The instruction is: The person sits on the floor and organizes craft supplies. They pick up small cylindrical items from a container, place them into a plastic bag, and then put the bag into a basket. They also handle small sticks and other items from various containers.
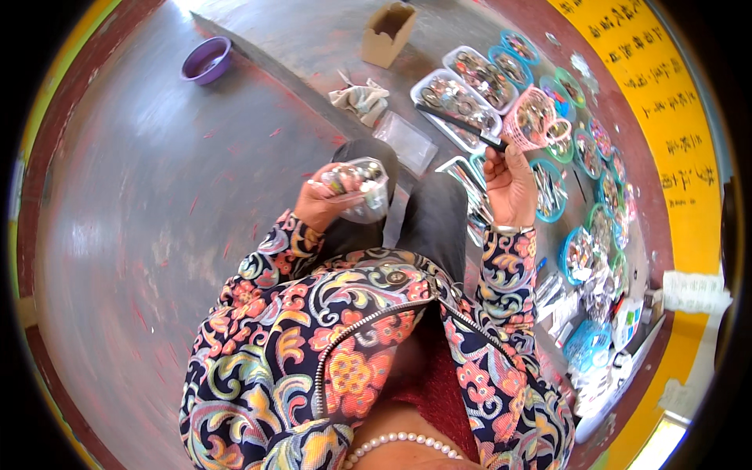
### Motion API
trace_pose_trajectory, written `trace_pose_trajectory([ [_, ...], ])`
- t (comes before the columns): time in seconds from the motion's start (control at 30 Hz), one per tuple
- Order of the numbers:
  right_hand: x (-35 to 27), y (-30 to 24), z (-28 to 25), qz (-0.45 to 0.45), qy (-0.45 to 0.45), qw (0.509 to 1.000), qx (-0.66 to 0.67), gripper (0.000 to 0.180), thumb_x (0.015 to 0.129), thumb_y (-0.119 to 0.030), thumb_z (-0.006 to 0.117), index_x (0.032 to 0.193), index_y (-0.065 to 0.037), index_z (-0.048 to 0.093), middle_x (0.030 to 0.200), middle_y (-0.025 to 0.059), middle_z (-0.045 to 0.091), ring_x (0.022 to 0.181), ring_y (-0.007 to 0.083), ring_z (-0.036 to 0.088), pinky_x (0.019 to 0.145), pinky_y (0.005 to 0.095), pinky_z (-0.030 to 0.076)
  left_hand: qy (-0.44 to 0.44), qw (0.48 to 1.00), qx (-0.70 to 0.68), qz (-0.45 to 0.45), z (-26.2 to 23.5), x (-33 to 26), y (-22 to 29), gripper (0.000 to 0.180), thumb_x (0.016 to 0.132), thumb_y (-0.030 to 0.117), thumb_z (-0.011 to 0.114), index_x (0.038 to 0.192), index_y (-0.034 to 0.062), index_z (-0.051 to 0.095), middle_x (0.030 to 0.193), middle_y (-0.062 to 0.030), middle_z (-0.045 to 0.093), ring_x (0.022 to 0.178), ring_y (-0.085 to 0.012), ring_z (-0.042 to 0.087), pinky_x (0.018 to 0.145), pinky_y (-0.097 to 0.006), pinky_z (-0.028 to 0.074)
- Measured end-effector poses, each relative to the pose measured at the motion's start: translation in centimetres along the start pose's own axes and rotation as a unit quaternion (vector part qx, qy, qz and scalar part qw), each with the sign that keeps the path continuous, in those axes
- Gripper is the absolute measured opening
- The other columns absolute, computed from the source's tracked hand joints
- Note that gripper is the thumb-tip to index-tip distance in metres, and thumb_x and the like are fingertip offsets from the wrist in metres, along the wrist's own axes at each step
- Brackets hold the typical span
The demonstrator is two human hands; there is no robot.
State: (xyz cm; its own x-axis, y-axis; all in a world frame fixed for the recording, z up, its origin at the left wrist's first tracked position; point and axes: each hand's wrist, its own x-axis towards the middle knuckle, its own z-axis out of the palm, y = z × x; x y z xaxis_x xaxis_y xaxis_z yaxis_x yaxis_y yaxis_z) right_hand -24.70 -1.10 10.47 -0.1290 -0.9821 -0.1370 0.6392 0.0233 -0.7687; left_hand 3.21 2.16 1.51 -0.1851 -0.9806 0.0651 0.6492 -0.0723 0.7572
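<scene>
Two hands | left hand (319, 202) clutches crinkly clear bag (362, 188) | right hand (511, 184) pinches slim black stick (460, 124)

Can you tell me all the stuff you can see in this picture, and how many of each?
purple bowl: one, purple, on the floor far left.
cardboard box: one, brown, open, on the floor at the top.
cloth: one, pale, crumpled, below the box.
clear trays: at least two, full of small shiny items.
small baskets: many, mostly blue and green, curving down the right.
pink basket: one, among the trays.
clear bag: one, filled with shiny bits, in the left hand.
dark stick: one, black, held by the right hand.
</scene>
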Motion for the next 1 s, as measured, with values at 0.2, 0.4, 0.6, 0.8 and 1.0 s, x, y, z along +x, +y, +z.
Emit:
trace_pose_trajectory([
  [0.2, 2.4, -2.2, -11.4, -0.073, 0.167, 0.983, 0.029, 0.013, 0.077, -0.010, 0.064, 0.086, -0.003, 0.057, 0.078, 0.0065, 0.061, 0.075, 0.0185, 0.061, 0.062, 0.0254, 0.050, -0.003, 0.998, 0.016, 0.057, -2.9, 0.5, 0.8, 0.044, 0.062, -0.019, 0.058, 0.103, -0.0030, 0.049, 0.102, -0.0127, 0.053, 0.099, -0.0237, 0.052, 0.087, -0.038, 0.045],
  [0.4, 2.3, 1.9, -26.4, -0.010, 0.378, 0.924, 0.057, 0.014, 0.076, -0.016, 0.066, 0.077, -0.007, 0.055, 0.066, 0.0034, 0.056, 0.059, 0.0152, 0.056, 0.053, 0.0279, 0.046, 0.031, 0.998, 0.039, 0.029, -1.8, 0.3, 0.3, 0.052, 0.064, -0.017, 0.062, 0.112, -0.0053, 0.043, 0.092, -0.0096, 0.057, 0.090, -0.0210, 0.056, 0.082, -0.033, 0.048],
  [0.6, 1.9, 5.4, -30.6, 0.078, 0.453, 0.885, 0.076, 0.014, 0.081, -0.016, 0.061, 0.080, -0.005, 0.051, 0.069, 0.0046, 0.056, 0.064, 0.0163, 0.058, 0.058, 0.0285, 0.049, 0.012, 0.998, 0.056, -0.001, -2.3, -0.2, 0.4, 0.056, 0.064, -0.018, 0.059, 0.115, -0.0036, 0.042, 0.107, -0.0134, 0.053, 0.101, -0.0250, 0.053, 0.086, -0.037, 0.046],
  [0.8, 6.0, 6.1, -31.1, 0.070, 0.466, 0.877, 0.099, 0.008, 0.082, -0.008, 0.057, 0.080, -0.004, 0.050, 0.071, 0.0065, 0.056, 0.066, 0.0185, 0.058, 0.058, 0.0280, 0.050, 0.012, 0.997, 0.081, 0.000, -1.8, -0.8, 1.0, 0.057, 0.066, -0.016, 0.060, 0.117, -0.0032, 0.040, 0.106, -0.0118, 0.054, 0.098, -0.0227, 0.054, 0.085, -0.036, 0.046],
  [1.0, 6.5, 4.4, -36.6, 0.199, 0.357, 0.897, -0.168, 0.011, 0.080, -0.009, 0.055, 0.087, -0.001, 0.056, 0.075, 0.0082, 0.057, 0.063, 0.0171, 0.056, 0.053, 0.0252, 0.045, 0.017, 0.998, 0.055, -0.012, -1.0, -0.1, 0.5, 0.054, 0.066, -0.013, 0.065, 0.114, -0.0043, 0.042, 0.101, -0.0118, 0.057, 0.093, -0.0195, 0.056, 0.082, -0.032, 0.047],
])
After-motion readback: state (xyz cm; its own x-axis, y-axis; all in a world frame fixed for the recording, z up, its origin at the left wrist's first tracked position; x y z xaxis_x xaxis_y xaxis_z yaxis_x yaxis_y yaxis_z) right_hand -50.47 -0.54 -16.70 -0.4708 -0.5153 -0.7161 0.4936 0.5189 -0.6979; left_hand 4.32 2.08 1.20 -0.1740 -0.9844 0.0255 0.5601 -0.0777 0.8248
